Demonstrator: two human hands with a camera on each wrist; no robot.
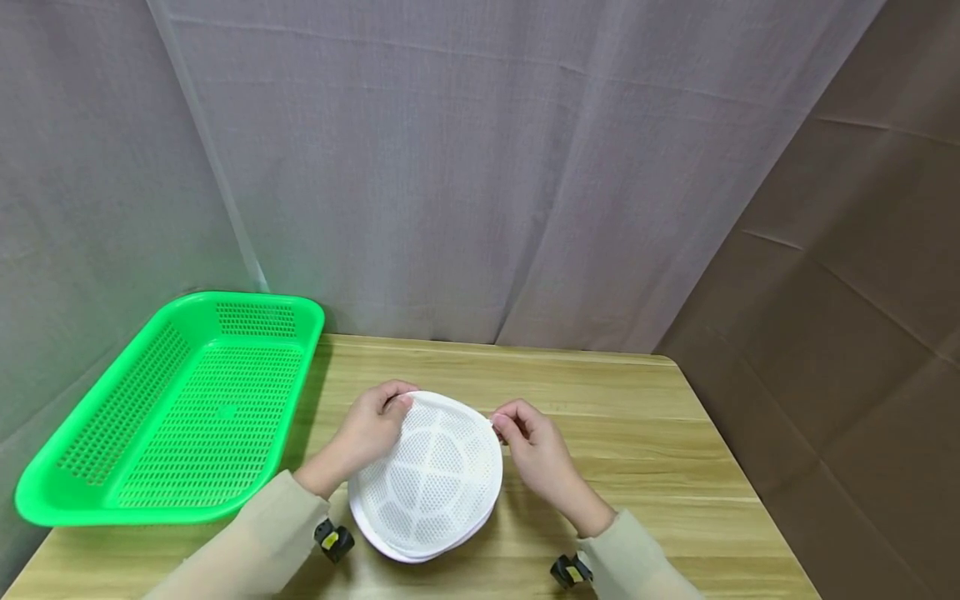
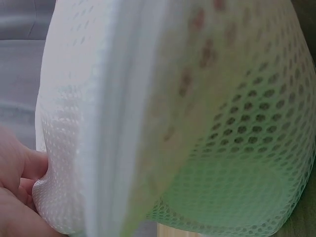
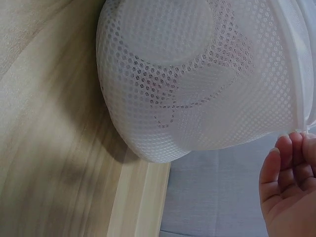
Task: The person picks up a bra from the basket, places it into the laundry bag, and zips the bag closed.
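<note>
Holding white mesh bag (image 1: 431, 479), lower centre: left hand (image 1: 377, 423), fingers curled at its upper left; right hand (image 1: 538, 452), pinching its right edge.

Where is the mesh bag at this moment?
In the head view, the mesh bag is low, slightly left of centre, held between the left hand and the right hand, to the right of the basket.

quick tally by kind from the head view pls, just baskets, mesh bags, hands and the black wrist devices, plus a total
Baskets: 1, the green basket
Mesh bags: 1, the white mesh bag
Hands: 2, the left hand and right hand
Black wrist devices: 2, the left device and right device
Total: 6
</note>
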